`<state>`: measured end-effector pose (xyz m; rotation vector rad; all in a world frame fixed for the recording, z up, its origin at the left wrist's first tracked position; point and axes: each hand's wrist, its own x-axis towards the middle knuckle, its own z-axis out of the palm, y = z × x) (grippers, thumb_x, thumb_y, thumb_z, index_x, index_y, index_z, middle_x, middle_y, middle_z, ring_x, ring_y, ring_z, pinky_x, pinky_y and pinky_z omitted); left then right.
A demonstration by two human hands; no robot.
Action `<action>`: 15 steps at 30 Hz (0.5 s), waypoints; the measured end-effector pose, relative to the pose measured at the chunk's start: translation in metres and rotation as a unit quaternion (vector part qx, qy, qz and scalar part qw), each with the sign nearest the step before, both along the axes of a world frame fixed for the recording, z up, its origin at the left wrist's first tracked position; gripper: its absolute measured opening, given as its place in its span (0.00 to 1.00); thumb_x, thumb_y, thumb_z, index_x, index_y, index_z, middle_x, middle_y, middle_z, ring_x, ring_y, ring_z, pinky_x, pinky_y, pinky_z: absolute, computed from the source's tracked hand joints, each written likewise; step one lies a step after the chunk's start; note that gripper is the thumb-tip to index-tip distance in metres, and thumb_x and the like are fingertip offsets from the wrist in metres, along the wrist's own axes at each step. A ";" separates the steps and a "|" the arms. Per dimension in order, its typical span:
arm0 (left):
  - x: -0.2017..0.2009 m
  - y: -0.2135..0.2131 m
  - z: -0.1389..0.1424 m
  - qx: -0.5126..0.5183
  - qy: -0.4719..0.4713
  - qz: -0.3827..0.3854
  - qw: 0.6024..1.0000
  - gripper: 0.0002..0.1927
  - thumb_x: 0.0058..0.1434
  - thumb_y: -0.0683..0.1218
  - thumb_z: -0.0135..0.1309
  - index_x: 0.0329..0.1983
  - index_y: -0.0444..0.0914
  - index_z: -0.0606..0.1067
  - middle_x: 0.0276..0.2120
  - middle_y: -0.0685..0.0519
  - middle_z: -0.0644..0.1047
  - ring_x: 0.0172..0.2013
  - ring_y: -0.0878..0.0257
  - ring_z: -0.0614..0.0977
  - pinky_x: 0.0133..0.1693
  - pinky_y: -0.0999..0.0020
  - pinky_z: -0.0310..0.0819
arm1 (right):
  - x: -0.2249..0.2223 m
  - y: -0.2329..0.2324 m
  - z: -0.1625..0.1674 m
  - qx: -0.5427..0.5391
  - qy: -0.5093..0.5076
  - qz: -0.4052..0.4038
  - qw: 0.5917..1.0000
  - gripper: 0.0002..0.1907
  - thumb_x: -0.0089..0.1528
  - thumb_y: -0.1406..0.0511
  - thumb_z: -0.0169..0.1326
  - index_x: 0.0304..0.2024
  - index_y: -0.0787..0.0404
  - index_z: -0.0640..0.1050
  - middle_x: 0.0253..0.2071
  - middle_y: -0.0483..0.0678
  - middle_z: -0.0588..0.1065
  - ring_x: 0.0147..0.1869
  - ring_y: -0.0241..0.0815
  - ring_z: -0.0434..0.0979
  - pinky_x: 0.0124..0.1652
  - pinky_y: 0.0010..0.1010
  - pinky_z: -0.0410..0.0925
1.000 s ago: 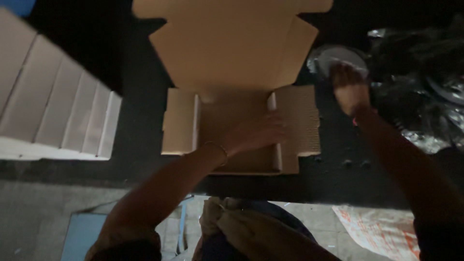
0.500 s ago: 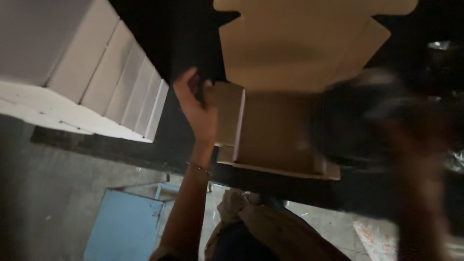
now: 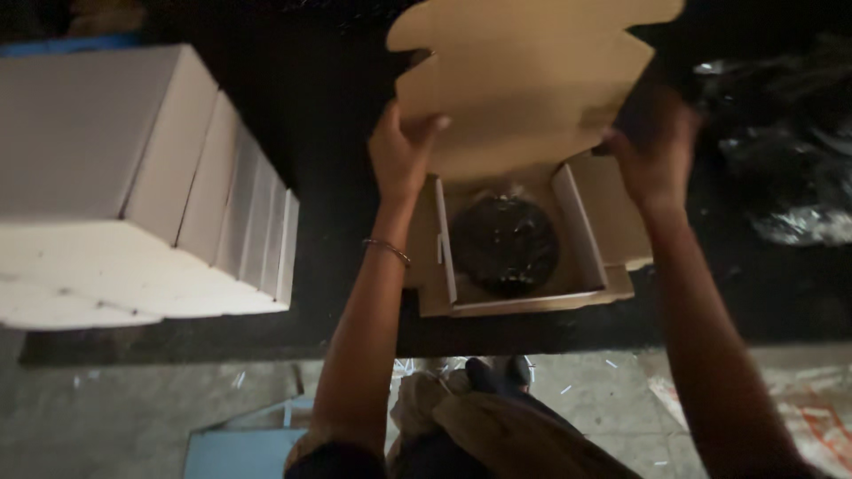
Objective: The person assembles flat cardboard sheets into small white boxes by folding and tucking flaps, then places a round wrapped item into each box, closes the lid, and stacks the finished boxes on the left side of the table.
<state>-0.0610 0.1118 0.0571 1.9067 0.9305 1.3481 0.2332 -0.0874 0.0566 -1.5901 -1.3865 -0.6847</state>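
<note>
My left hand [image 3: 401, 153] and right hand [image 3: 655, 153] grip the lid [image 3: 524, 84] at 12 o'clock, tilted over the dark disc [image 3: 504, 244] boxed below.

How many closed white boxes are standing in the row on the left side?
About 6 white boxes stand side by side on the dark table, left of the open cardboard box that both hands hold. The seams are dim, and more may continue beyond the left edge.

Tan carton [image 3: 532, 106] — black round item [image 3: 504, 244]

Dim light, dark table [image 3: 337, 160], grey littered concrete floor [image 3: 133, 408], blue panel [image 3: 235, 452] below.
</note>
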 end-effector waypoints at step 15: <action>-0.033 -0.098 0.048 0.001 0.222 -0.006 0.975 0.29 0.65 0.49 0.51 0.67 0.34 0.61 0.45 0.40 0.82 0.37 0.49 0.87 0.38 0.57 0.83 | -0.036 -0.030 0.037 -0.189 0.370 0.256 0.873 0.30 0.65 0.63 0.64 0.69 0.53 0.71 0.63 0.50 0.78 0.68 0.46 0.79 0.63 0.38 0.69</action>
